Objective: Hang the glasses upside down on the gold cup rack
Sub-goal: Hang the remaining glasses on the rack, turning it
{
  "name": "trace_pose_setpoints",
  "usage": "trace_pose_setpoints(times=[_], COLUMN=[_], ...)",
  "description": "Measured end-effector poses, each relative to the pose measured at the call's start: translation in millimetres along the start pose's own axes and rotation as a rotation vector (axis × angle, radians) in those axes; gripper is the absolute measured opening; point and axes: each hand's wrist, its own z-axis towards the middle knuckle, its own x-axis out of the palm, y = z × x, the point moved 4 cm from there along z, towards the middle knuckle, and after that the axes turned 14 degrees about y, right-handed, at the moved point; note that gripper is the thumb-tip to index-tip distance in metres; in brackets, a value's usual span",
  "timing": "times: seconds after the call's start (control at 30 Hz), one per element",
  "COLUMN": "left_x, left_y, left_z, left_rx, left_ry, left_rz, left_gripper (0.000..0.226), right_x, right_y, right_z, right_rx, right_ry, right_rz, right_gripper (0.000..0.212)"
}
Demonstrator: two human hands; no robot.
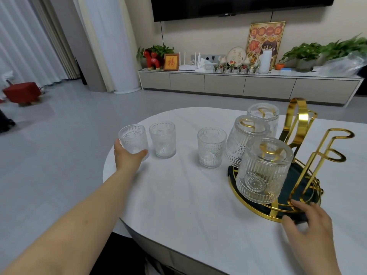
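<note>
A gold wire cup rack (301,124) with a round dark green base is seen standing on the white oval tabletop (178,195), toward its right side. Three clear embossed glass tumblers are hung upside down on the rack's prongs: the nearest inverted glass (262,169), a middle inverted glass (241,139) behind it, and a rear inverted glass (265,116) farthest back. Two looped prongs (335,143) on the right of the rack are left bare.

To the left of the rack, three more clear embossed glasses are stood upright on the tabletop. The closest upright glass (211,146) is set just beside the rack. A second upright glass (163,138) is placed well to its left, and the farthest upright glass (133,138) stands just beyond that.

The left hand (127,155) is wrapped around the lower part of the farthest upright glass. The right hand (309,223) is laid with spread fingers on the near rim of the rack's base.
</note>
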Motion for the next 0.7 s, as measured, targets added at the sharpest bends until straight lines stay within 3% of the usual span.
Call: trace_pose_setpoints(times=[0.37, 0.7], left_x=[7, -14], left_y=[19, 8], left_z=[23, -3], left_rx=[-0.079, 0.002], left_ry=[-0.037, -0.077], left_rz=[-0.061, -0.091], left_gripper=[0.083, 0.076], right_x=[0, 0], right_y=[-1, -2], right_z=[3, 3], right_rx=[-0.005, -0.021], right_ry=[-0.032, -0.025], right_rz=[-0.007, 0.011], right_gripper=[0.040, 0.040])
